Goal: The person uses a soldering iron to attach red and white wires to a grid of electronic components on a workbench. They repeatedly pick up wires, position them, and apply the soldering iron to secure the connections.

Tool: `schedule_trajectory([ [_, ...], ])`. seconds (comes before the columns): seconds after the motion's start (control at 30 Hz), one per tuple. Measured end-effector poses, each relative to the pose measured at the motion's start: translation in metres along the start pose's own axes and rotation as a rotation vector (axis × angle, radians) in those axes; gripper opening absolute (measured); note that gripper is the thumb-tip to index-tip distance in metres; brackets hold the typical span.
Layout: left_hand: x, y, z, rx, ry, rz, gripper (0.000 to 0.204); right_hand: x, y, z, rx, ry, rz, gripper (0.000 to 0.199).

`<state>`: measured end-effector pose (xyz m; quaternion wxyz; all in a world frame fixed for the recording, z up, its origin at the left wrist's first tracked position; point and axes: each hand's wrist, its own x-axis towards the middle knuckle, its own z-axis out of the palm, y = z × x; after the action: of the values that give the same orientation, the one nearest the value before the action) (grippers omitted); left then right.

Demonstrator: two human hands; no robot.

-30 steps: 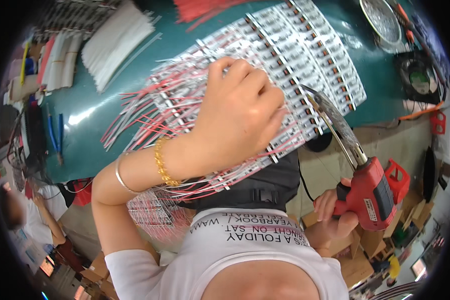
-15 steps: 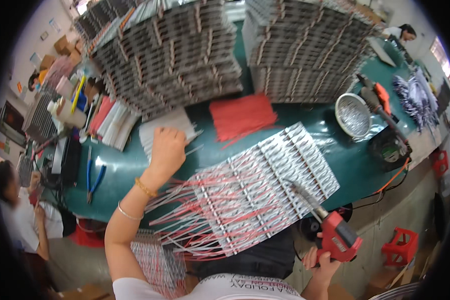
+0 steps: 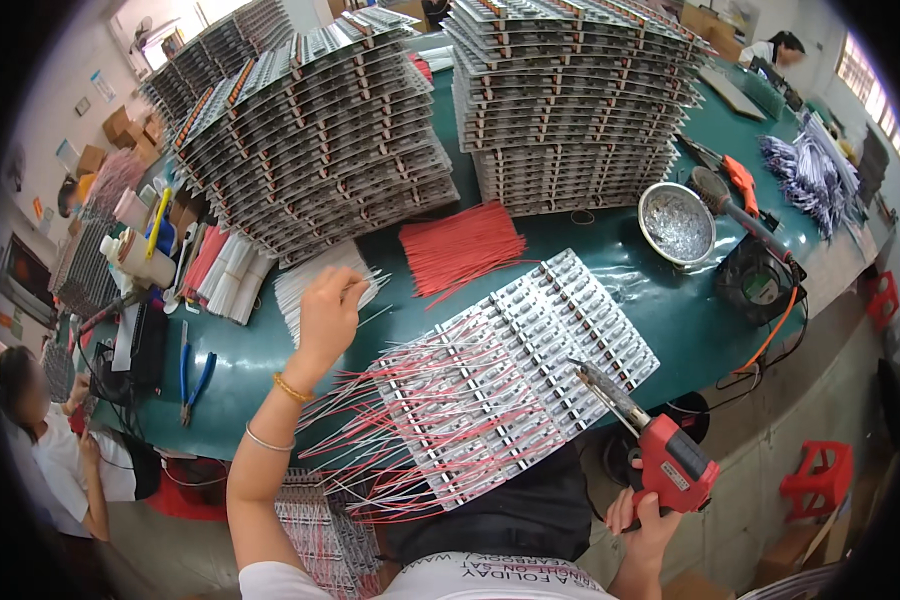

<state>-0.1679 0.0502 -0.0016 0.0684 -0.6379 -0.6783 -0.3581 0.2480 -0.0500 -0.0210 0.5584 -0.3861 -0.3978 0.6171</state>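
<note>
My right hand (image 3: 650,515) grips the red and black handle of a soldering gun (image 3: 675,465). The gun's metal tip lies over the right part of a panel of silvery circuit boards (image 3: 515,350). Red and white wires (image 3: 370,430) fan out from the panel's left side. Over a bundle of white wires (image 3: 300,290) my left hand (image 3: 325,315) is closed, thumb and fingertips pinched together. What the pinch holds, if anything, is too small to tell. A bundle of red wires (image 3: 460,245) lies just beyond the panel.
Tall stacks of board panels (image 3: 570,100) stand at the back of the green table (image 3: 255,340). Blue-handled pliers (image 3: 198,385) lie at left. A metal bowl (image 3: 677,225) and a small black fan (image 3: 760,285) sit at right. A red stool (image 3: 818,478) stands on the floor. A co-worker (image 3: 55,440) sits at left.
The whole view has shifted slightly. My left hand's fingers are lifted a little and pinched over the white wires. The soldering gun stays over the panel in my right hand.
</note>
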Motion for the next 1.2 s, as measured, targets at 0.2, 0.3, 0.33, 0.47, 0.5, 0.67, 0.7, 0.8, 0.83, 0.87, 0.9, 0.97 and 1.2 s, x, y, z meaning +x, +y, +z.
schedule_trajectory([
  [0.2,-0.008,0.06,-0.001,-0.256,-0.209,-0.142,0.009,-0.002,0.005,-0.007,0.005,0.011,-0.007,0.056],
  [0.3,-0.02,0.095,0.008,-0.342,-0.269,0.037,0.008,0.0,-0.001,0.002,0.024,0.019,0.021,0.059],
  [0.33,-0.026,0.104,0.013,-0.369,-0.281,0.126,0.008,-0.003,-0.005,0.002,0.031,0.016,0.044,0.061],
  [0.47,-0.039,0.134,0.026,-0.395,-0.479,0.105,0.013,-0.007,0.001,-0.008,-0.042,-0.033,-0.011,0.062],
  [0.5,-0.044,0.135,0.027,-0.414,-0.487,0.073,0.012,-0.01,-0.001,-0.007,-0.055,-0.024,0.01,0.065],
  [0.67,-0.054,0.148,0.026,-0.355,-0.519,0.093,0.009,-0.028,-0.012,0.0,-0.173,-0.009,0.035,0.077],
  [0.7,-0.059,0.15,0.031,-0.361,-0.507,0.1,0.01,-0.032,-0.016,0.001,-0.219,0.013,0.073,0.082],
  [0.8,-0.063,0.151,0.036,-0.324,-0.506,0.131,0.014,-0.04,-0.012,-0.004,-0.201,0.049,0.1,0.085],
  [0.83,-0.062,0.151,0.036,-0.315,-0.512,0.135,0.014,-0.041,-0.012,-0.003,-0.232,0.047,0.096,0.086],
  [0.87,-0.062,0.151,0.036,-0.304,-0.517,0.139,0.014,-0.04,-0.012,-0.002,-0.262,0.043,0.092,0.086],
  [0.9,-0.061,0.151,0.034,-0.323,-0.543,0.116,0.014,-0.039,-0.012,-0.001,-0.292,0.039,0.089,0.086],
  [0.97,-0.063,0.15,0.034,-0.363,-0.514,0.131,0.014,-0.039,-0.012,-0.001,-0.326,0.045,0.083,0.085],
  [1.2,-0.07,0.151,0.037,-0.329,-0.436,0.188,0.013,-0.037,-0.014,0.007,-0.403,0.077,0.089,0.084],
])
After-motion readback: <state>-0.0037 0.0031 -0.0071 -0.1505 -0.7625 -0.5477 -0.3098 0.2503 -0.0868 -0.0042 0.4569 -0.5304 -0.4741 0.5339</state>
